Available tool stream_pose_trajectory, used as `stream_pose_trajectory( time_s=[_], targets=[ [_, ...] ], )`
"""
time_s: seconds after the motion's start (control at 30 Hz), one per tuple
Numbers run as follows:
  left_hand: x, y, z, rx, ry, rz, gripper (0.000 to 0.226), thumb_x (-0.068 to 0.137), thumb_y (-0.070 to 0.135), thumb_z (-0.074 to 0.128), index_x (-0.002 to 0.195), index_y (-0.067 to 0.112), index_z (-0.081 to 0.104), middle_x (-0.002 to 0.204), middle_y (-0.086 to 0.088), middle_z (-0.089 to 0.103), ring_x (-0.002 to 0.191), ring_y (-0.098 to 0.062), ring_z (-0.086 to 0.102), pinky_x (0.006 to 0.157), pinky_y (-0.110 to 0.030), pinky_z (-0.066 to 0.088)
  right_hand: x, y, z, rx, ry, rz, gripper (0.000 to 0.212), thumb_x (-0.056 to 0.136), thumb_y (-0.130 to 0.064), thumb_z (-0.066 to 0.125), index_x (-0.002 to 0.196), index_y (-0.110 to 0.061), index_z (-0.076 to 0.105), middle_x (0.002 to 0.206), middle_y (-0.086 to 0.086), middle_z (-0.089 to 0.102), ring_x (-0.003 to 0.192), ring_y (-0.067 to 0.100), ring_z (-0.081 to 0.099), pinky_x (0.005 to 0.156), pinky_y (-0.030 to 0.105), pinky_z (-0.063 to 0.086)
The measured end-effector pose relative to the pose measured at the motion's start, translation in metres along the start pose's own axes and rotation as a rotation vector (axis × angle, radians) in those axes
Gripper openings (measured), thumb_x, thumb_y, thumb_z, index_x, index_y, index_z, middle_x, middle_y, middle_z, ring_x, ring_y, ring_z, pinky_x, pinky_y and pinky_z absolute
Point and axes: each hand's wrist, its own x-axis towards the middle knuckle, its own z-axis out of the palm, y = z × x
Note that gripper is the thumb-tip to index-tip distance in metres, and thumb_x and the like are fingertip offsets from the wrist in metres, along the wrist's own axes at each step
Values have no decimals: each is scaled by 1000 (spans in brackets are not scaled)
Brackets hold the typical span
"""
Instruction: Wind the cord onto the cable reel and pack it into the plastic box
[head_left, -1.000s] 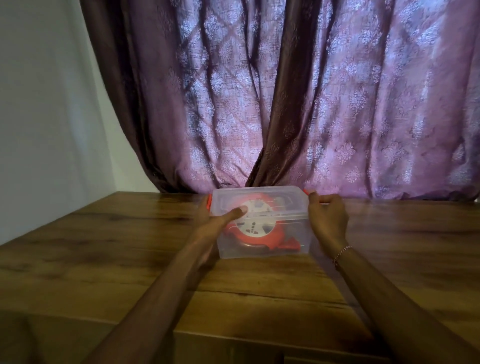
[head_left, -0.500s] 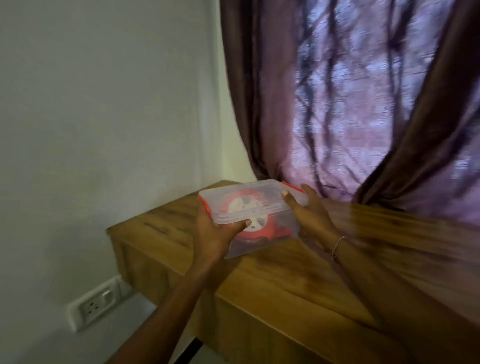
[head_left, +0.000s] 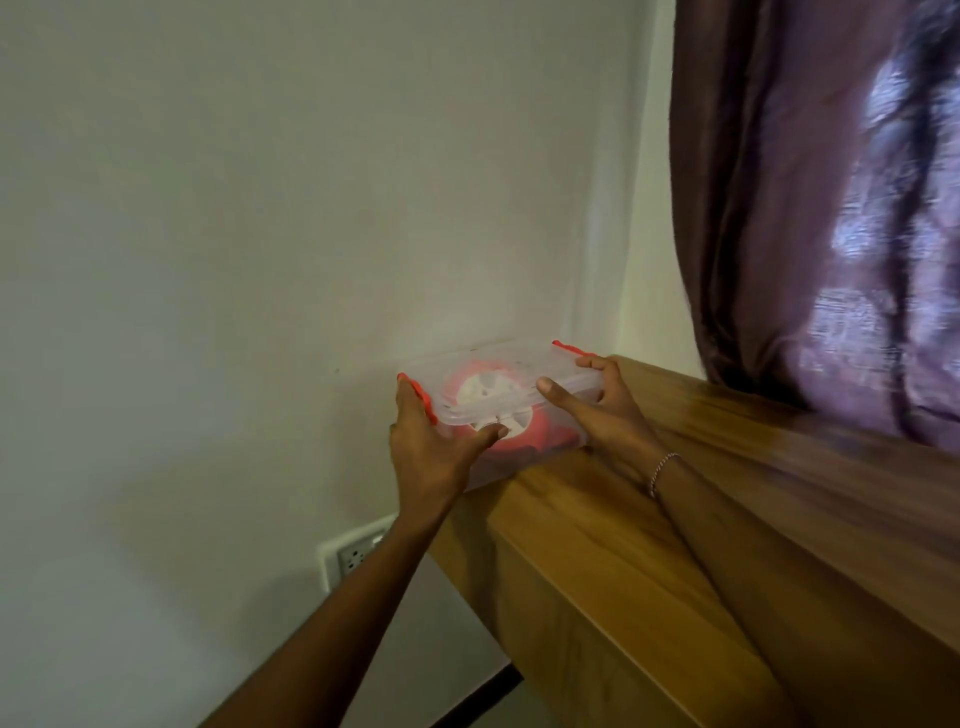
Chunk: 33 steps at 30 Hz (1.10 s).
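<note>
The clear plastic box (head_left: 524, 370) has its lid on and red clips at both ends. Through its walls I see the red cable reel (head_left: 519, 431) with a white hub lying inside. My left hand (head_left: 434, 447) grips the box's left end and my right hand (head_left: 602, 410) grips its right end, thumb on the lid. The box sits at the left end of the wooden table (head_left: 727, 519), partly overhanging the edge, close to the wall.
A pale wall fills the left side, with a white wall socket (head_left: 353, 556) below the table's height. A purple patterned curtain (head_left: 831, 208) hangs at the right behind the table. The table's left edge drops off under the box.
Both hands carried the closed box leftward from the table's middle to its left end by the wall. My view swung left with it.
</note>
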Motion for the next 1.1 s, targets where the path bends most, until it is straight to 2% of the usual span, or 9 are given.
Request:
stream_pose_trajectory(
  time_s=[0.13,0.3,0.43,0.63,0.77,0.8,0.87,0.97,1.1],
  targets=[
    [14,-16,-4,32,3,-47,128,62,51,93,161,16,21,160,-6,42,142,-31,46,111,-42,43,22,5,22,-17,-23,-7,93,47,-80,76,126,-45,39,138,0,49,118,27,55,82,42,61],
    [22,-27,0,66,30,-58,126,65,54,91,162,18,18,162,-6,38,144,-32,44,112,-46,43,37,8,36,36,-59,-54,72,50,-77,76,110,-66,38,130,-14,45,119,18,50,79,30,60],
    [25,-31,4,61,51,-57,124,66,53,90,161,19,18,161,-7,40,142,-33,47,111,-51,45,44,13,43,129,-78,-61,85,52,-70,80,124,-53,39,137,-7,48,122,24,53,82,41,61],
    [24,-30,9,69,73,-63,123,66,53,88,161,17,18,162,-9,37,144,-35,44,112,-54,43,48,15,42,153,-107,-63,70,56,-66,81,113,-66,40,135,-7,48,121,24,53,80,41,61],
    [29,-29,6,122,49,-71,124,67,50,89,162,14,17,163,-11,34,146,-37,39,115,-54,39,43,12,48,62,-72,-81,65,65,-71,72,114,-75,30,135,-12,47,114,16,52,66,17,57],
    [30,-26,6,162,36,-76,125,67,51,90,162,12,17,164,-14,32,147,-38,36,116,-55,37,41,11,48,0,-53,-84,73,68,-72,68,127,-68,26,140,-9,46,116,17,51,68,15,54],
    [33,-16,6,340,37,-72,127,68,55,88,161,9,15,164,-21,25,150,-43,26,121,-57,27,40,12,47,-122,-30,-73,91,73,-72,63,147,-51,14,152,-4,39,129,24,47,83,28,54],
    [32,10,7,615,7,122,120,75,60,79,161,8,13,166,-27,14,153,-47,10,123,-56,2,34,5,31,-291,-10,-83,93,78,-70,60,151,-45,9,159,2,30,140,31,36,104,47,46],
    [24,55,35,529,-190,393,107,84,53,74,161,7,15,169,-19,13,157,-37,7,126,-49,-4,14,-5,-20,-559,88,-122,86,86,-54,63,153,-36,13,162,4,19,146,29,24,112,46,34]
  ],
)
